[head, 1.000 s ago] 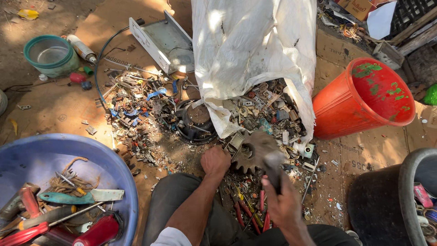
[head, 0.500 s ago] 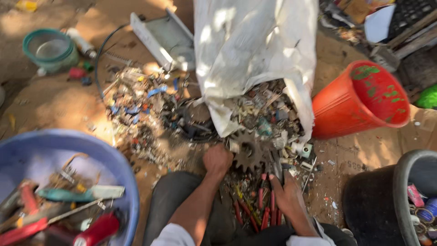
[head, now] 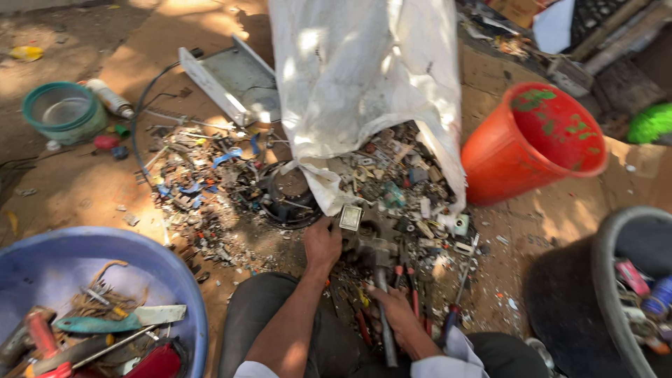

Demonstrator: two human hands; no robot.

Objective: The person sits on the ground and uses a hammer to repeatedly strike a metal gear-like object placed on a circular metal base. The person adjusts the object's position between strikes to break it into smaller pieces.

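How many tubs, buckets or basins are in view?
4: blue tub bottom left, orange bucket tipped at right, dark tub bottom right, small green basin upper left. Others may lie out of frame.

The bare dirt ground (head: 84, 189) carries a white sack (head: 364, 91) spilling a scrap pile (head: 392, 189) at its middle, an orange bucket (head: 532, 140) rightward, a blue basin (head: 105, 280) bottom-left, and a green bowl (head: 63, 112) top-left.
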